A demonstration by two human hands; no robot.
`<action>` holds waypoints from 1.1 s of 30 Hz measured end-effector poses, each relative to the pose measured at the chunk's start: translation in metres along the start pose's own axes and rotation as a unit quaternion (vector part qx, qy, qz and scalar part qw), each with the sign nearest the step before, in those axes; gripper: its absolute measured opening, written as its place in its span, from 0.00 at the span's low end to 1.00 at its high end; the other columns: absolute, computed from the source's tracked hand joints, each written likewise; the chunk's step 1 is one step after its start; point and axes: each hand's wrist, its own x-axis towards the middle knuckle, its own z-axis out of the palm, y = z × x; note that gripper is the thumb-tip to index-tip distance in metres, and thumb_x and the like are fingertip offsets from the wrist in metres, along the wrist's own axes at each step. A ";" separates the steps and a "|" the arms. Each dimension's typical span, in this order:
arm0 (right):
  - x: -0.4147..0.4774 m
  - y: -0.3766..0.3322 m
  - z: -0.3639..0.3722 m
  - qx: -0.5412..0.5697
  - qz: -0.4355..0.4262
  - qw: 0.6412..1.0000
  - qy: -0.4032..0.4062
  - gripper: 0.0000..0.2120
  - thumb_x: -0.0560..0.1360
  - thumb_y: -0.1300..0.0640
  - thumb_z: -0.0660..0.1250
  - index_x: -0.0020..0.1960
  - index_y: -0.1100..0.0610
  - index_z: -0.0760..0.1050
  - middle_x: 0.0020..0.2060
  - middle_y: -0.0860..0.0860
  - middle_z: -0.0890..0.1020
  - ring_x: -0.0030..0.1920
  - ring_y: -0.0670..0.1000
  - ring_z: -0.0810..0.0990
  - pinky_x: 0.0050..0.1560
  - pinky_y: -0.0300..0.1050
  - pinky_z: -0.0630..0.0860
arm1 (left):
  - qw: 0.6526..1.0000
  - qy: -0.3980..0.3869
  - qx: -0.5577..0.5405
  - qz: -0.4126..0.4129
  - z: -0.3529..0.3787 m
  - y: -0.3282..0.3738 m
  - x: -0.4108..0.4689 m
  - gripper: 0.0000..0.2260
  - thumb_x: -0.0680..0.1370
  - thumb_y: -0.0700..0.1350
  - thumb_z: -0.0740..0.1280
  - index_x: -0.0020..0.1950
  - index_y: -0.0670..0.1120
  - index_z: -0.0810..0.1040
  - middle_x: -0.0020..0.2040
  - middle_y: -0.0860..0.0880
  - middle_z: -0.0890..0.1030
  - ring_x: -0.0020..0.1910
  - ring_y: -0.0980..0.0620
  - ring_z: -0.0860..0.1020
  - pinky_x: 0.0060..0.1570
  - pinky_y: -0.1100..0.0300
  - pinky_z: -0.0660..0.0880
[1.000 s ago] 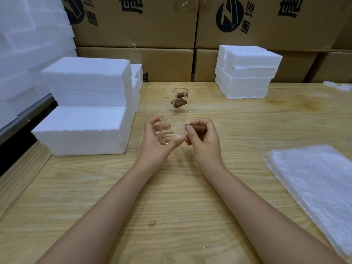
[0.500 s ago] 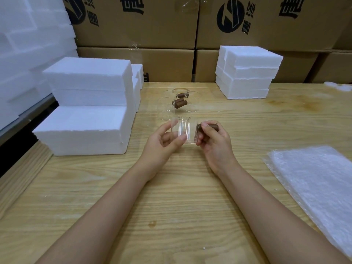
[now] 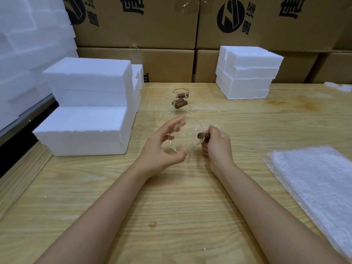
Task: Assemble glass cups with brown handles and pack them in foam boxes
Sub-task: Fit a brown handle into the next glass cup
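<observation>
Over the worktop (image 3: 171, 197), a hard-to-see glass cup (image 3: 185, 137)
Left hand (image 3: 160, 149) fingers (image 3: 175, 122) spread, gripping its faint rim; right hand (image 3: 217, 143) fingers (image 3: 211, 128) pinch the brown handle (image 3: 201, 135), mostly hiding it.

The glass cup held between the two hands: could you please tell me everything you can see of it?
The glass cup is clear, thin-walled and round, so the wood shows through it. It is empty and tipped on its side, held above the table. A short brown handle, cylindrical and wood-like, sticks out on its right. The left hand holds the body between thumb and fingertips; the right hand pinches the handle.
</observation>
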 end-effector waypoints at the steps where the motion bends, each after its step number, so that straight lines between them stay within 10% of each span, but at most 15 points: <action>1: 0.000 0.001 0.000 -0.013 -0.010 1.000 0.011 0.19 0.80 0.59 0.55 0.31 0.58 0.69 0.17 0.43 0.70 0.18 0.40 0.65 0.21 0.33 0.61 | 1.000 -0.002 0.008 0.007 0.000 0.000 0.000 0.34 0.66 0.39 0.73 0.67 0.61 0.68 0.64 0.56 0.77 0.65 0.58 0.73 0.63 0.60 0.70; 8: 0.004 0.010 -0.003 -0.108 -0.122 0.985 0.061 0.21 0.83 0.55 0.53 0.32 0.56 0.71 0.28 0.47 0.76 0.27 0.38 0.72 0.33 0.33 0.69 | 0.999 -0.026 0.040 0.017 0.000 -0.007 -0.001 0.32 0.68 0.40 0.73 0.65 0.65 0.66 0.70 0.63 0.69 0.70 0.64 0.67 0.66 0.73 0.60; 13: -0.001 0.010 -0.003 -0.147 -0.195 0.967 0.073 0.20 0.83 0.54 0.52 0.34 0.54 0.70 0.31 0.54 0.79 0.37 0.55 0.79 0.41 0.45 0.73 | 0.998 -0.036 0.043 -0.003 -0.002 -0.015 0.000 0.33 0.69 0.39 0.74 0.61 0.67 0.62 0.68 0.61 0.73 0.68 0.71 0.66 0.56 0.79 0.64; 18: -0.001 0.009 -0.002 -0.122 -0.177 0.974 0.076 0.20 0.83 0.53 0.52 0.34 0.55 0.71 0.31 0.49 0.78 0.38 0.51 0.79 0.44 0.46 0.73 | 0.998 -0.037 0.037 -0.027 -0.003 -0.013 -0.001 0.31 0.68 0.44 0.75 0.62 0.66 0.63 0.59 0.73 0.74 0.64 0.64 0.73 0.61 0.71 0.66; 22: 0.000 0.009 -0.003 -0.127 -0.146 0.978 0.076 0.21 0.83 0.52 0.51 0.36 0.57 0.71 0.34 0.54 0.80 0.38 0.52 0.78 0.44 0.47 0.73 | 0.997 -0.039 0.030 -0.052 -0.003 -0.014 0.000 0.33 0.67 0.42 0.77 0.64 0.62 0.65 0.57 0.64 0.80 0.62 0.61 0.76 0.65 0.61 0.67; 33: 0.004 0.008 -0.016 -0.437 -0.143 0.887 0.043 0.22 0.83 0.50 0.45 0.48 0.62 0.73 0.45 0.56 0.82 0.48 0.60 0.78 0.50 0.54 0.73 | 0.986 -0.076 0.114 -0.094 0.001 -0.029 0.000 0.30 0.69 0.51 0.77 0.64 0.61 0.63 0.54 0.54 0.79 0.59 0.78 0.68 0.52 0.85 0.59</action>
